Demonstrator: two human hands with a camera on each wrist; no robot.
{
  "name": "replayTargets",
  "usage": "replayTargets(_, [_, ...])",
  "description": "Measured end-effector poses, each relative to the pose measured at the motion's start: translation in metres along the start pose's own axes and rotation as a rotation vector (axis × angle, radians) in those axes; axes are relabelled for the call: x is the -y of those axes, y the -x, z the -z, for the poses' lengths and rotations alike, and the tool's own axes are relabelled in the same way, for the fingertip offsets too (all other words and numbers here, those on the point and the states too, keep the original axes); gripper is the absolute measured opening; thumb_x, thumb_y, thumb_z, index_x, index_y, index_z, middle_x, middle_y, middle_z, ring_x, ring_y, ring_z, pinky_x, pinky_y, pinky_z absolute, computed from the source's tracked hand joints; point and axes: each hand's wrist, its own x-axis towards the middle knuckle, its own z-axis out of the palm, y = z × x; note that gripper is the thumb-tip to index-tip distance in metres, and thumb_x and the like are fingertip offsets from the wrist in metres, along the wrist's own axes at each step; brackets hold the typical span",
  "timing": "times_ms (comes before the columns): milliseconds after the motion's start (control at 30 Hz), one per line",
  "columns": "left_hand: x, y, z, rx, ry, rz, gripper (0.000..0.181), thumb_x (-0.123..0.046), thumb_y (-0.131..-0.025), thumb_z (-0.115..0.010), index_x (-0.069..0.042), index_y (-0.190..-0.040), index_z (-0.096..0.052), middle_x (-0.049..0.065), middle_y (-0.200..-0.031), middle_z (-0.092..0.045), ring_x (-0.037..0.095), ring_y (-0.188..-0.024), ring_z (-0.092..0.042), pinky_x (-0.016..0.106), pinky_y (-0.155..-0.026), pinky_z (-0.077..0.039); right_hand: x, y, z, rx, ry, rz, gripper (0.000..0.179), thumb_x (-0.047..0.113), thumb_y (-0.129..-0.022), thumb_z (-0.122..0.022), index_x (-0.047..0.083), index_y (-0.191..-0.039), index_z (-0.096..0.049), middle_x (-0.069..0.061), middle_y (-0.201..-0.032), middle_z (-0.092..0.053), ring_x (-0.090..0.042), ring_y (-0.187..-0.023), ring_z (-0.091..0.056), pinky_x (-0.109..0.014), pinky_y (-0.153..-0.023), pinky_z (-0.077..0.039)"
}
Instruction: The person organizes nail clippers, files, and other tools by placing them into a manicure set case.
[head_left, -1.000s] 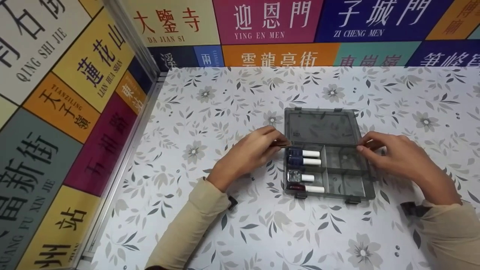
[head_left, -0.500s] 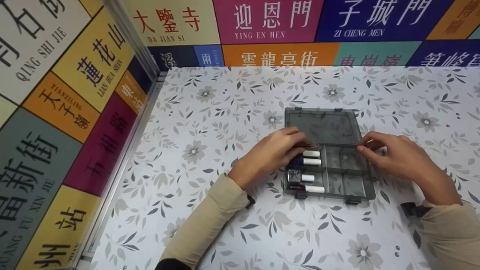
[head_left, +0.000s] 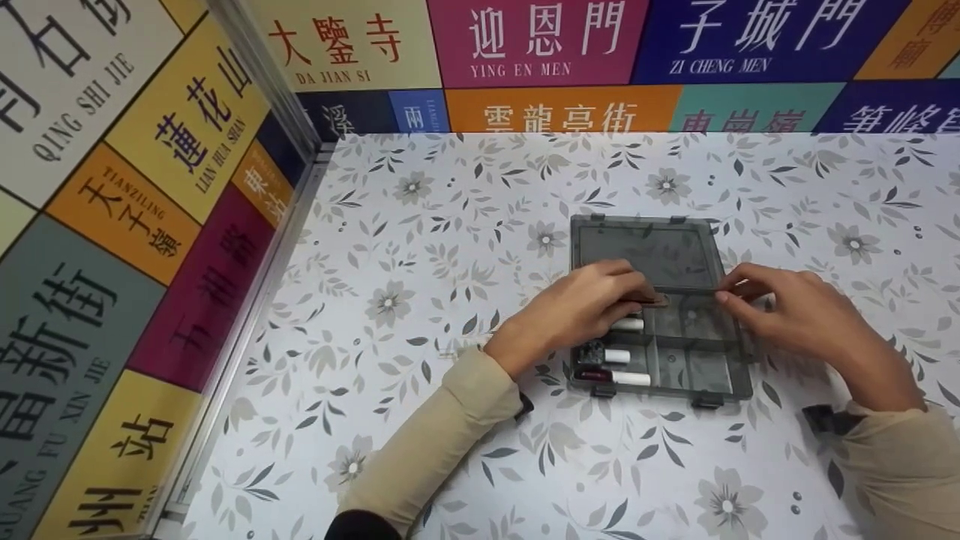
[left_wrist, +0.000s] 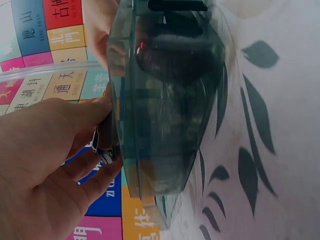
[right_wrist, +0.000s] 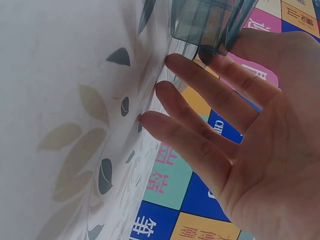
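A grey see-through divided box (head_left: 739, 394) lies on the table with its lid (head_left: 637, 244) folded back. My left hand (head_left: 574, 307) is over its upper left compartments, pinching a small flat brown item (head_left: 657, 301); the left wrist view shows silver metal (left_wrist: 103, 152) on it, but its kind is unclear. Nail polish bottles lie in the left compartments: a dark red one (head_left: 594, 376) and a glittery one (head_left: 592, 354). A white cap (head_left: 628, 324) shows under my left hand, which hides the rest there. My right hand (head_left: 799, 315) pinches the box's right edge near the hinge.
The table (head_left: 420, 225) has a white leaf-and-flower covering. Colourful panels with printed characters (head_left: 540, 45) stand along its back and left sides. Dividers split the box's right half into compartments. Latches (head_left: 707, 402) stick out at its front edge.
My left hand has moved right with the brown item, from the box's left edge to over the upper compartments, covering the dark blue bottles. The right hand has stayed at the box's edge.
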Motion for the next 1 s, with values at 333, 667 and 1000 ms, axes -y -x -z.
replayTargets(333, [-0.002,-0.014,-0.008,-0.006,0.070,-0.039,0.021,-0.023,-0.109,-0.067,-0.018,-0.128,-0.076,-0.002,-0.124,-0.073,0.010,-0.117,-0.070,0.014,-0.100,-0.054,0.000,-0.001,0.000,0.016,-0.002,-0.008,0.022,0.036,-0.108,-0.067,0.019,-0.119,-0.075,-0.019,-0.114,-0.082,-0.048,-0.105,-0.077,-0.071,-0.084,-0.057])
replayTargets(667, [-0.012,-0.029,-0.020,0.024,0.094,-0.085,0.021,-0.026,-0.108,-0.068,-0.018,-0.126,-0.076,-0.002,-0.122,-0.074,0.009,-0.112,-0.070,0.014,-0.096,-0.054,0.001,0.000,0.000,0.007,0.015,-0.013,0.022,0.037,-0.108,-0.067,0.020,-0.119,-0.075,-0.017,-0.113,-0.082,-0.047,-0.106,-0.077,-0.069,-0.082,-0.056])
replayTargets(1000, [-0.017,-0.037,-0.028,0.015,0.104,-0.103,0.021,-0.026,-0.109,-0.068,-0.018,-0.126,-0.076,-0.003,-0.123,-0.073,0.007,-0.115,-0.069,0.011,-0.099,-0.051,0.001,0.000,0.001,0.012,0.008,-0.008,0.022,0.036,-0.108,-0.067,0.019,-0.119,-0.075,-0.019,-0.114,-0.082,-0.050,-0.107,-0.076,-0.071,-0.083,-0.056])
